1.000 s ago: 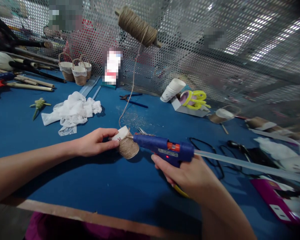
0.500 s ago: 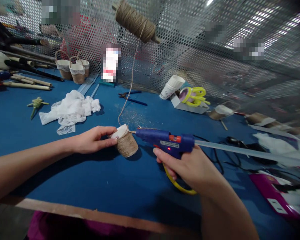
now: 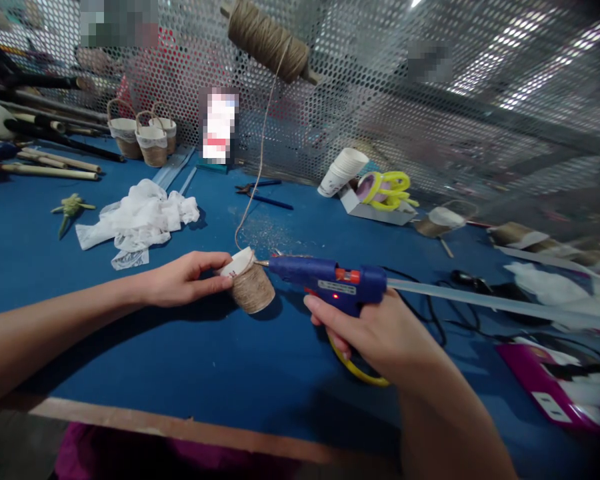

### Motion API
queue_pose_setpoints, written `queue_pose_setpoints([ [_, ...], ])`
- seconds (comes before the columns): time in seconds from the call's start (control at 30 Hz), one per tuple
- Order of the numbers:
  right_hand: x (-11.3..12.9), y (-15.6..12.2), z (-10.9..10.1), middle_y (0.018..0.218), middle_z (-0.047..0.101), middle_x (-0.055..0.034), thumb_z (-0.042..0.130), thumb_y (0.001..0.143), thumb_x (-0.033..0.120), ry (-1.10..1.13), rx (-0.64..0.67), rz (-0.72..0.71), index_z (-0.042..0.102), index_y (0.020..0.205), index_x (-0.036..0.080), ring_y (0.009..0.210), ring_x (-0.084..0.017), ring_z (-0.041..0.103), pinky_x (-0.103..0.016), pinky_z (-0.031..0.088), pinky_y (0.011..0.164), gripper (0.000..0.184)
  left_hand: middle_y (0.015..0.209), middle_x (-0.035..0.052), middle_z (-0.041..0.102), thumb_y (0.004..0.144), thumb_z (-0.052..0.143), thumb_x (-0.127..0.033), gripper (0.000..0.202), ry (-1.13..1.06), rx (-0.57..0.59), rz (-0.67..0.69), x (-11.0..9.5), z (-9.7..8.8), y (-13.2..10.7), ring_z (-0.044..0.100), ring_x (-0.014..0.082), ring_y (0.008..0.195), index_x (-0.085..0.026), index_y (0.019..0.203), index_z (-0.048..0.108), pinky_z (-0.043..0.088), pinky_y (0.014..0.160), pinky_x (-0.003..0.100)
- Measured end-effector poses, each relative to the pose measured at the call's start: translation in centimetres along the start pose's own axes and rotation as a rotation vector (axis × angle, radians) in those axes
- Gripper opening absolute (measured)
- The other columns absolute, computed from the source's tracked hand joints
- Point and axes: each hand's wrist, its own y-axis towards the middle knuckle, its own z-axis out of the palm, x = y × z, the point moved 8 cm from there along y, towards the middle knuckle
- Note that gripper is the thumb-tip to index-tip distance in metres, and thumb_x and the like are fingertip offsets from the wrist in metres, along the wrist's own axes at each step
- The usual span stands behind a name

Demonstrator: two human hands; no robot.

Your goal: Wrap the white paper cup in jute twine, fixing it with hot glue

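My left hand (image 3: 195,277) grips the rim of a tilted paper cup (image 3: 237,265), thumb outside and fingers at its mouth. Brown twine (image 3: 253,288) wraps most of the cup's side, leaving a white band near the rim. From the cup a strand (image 3: 261,157) runs up to a twine spool (image 3: 269,41). My right hand (image 3: 355,327) is closed round the handle of a blue hot glue gun (image 3: 325,277), its red light lit. The metal nozzle is at the twine's edge below the rim. A long clear glue stick (image 3: 460,300) sticks out of the gun's back.
White lace (image 3: 140,217) lies bunched at left, near small finished baskets (image 3: 153,147). Pliers (image 3: 265,197) rest behind the cup. Stacked paper cups (image 3: 343,172) stand at back right. Yellow-handled scissors (image 3: 363,373) lie under my right hand; a purple power strip (image 3: 530,380) is at right.
The whole view has shifted slightly. The cup, both hands and the glue gun hold nearly the same positions, with the nozzle still at the twine.
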Motion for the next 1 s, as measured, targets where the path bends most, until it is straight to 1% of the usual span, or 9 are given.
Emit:
queue_pose_setpoints([
  [0.13,-0.01,-0.12,0.26,0.034,0.045,0.0051,0.053,0.07,0.039,-0.038,0.022,0.007,0.048,0.054,0.021,0.032,-0.009,0.044,-0.022,0.04,0.037,0.025,0.076,0.0013,0.046,0.085,0.04,-0.026,0.018,0.027,-0.002,-0.009,0.27,-0.02,-0.04,0.041,0.0109,0.07,-0.01,0.085,0.05,0.037,0.065,0.023],
  [0.27,-0.29,-0.12,0.09,0.034,0.045,0.005,0.054,0.07,0.038,-0.03,0.025,0.019,0.048,0.054,0.021,0.033,-0.01,0.045,-0.022,0.04,0.038,0.025,0.081,0.0039,0.049,0.085,0.04,-0.026,0.021,0.033,0.002,-0.027,0.47,0.03,-0.08,0.044,0.0129,0.075,-0.009,0.091,0.05,0.038,0.069,0.026],
  [0.47,-0.78,0.5,-0.26,0.038,0.047,0.0052,0.053,0.071,0.038,0.03,0.029,0.025,0.048,0.059,0.021,0.033,-0.009,0.045,-0.023,0.04,0.038,0.022,0.079,0.0038,0.05,0.085,0.04,-0.027,0.021,0.049,0.003,-0.034,0.35,-0.11,-0.04,0.044,0.0128,0.073,-0.009,0.088,0.051,0.039,0.068,0.026],
  [0.6,-0.71,0.5,-0.05,0.037,0.046,0.006,0.054,0.072,0.037,0.059,0.046,0.028,0.048,0.061,0.021,0.033,-0.009,0.043,-0.022,0.039,0.037,0.02,0.081,0.0047,0.051,0.085,0.04,-0.027,0.023,0.05,0.012,-0.043,0.48,-0.06,-0.1,0.044,0.0134,0.075,-0.009,0.091,0.051,0.039,0.068,0.026],
  [0.73,-0.5,0.34,0.15,0.035,0.044,0.0058,0.053,0.073,0.036,0.045,0.07,0.007,0.047,0.055,0.02,0.033,-0.009,0.044,-0.022,0.039,0.038,0.024,0.081,0.0042,0.05,0.085,0.04,-0.028,0.023,0.048,0.01,-0.047,0.64,-0.05,-0.11,0.044,0.0131,0.074,-0.009,0.092,0.051,0.039,0.068,0.025],
  [0.87,-0.68,0.33,-0.12,0.036,0.046,0.0062,0.054,0.072,0.036,0.046,0.039,0.019,0.049,0.06,0.02,0.033,-0.008,0.044,-0.021,0.039,0.037,0.021,0.076,0.0024,0.048,0.084,0.041,-0.028,0.021,0.056,-0.003,-0.045,0.58,-0.19,-0.09,0.043,0.0121,0.071,-0.009,0.087,0.052,0.038,0.064,0.023],
  [1.0,-0.46,0.11,-0.03,0.035,0.045,0.0057,0.052,0.073,0.037,-0.001,0.034,0.007,0.047,0.057,0.02,0.033,-0.009,0.044,-0.022,0.04,0.038,0.024,0.08,0.0041,0.051,0.084,0.041,-0.027,0.022,0.058,0.004,-0.036,0.45,-0.11,-0.14,0.045,0.0133,0.074,-0.009,0.09,0.052,0.039,0.068,0.026],
])
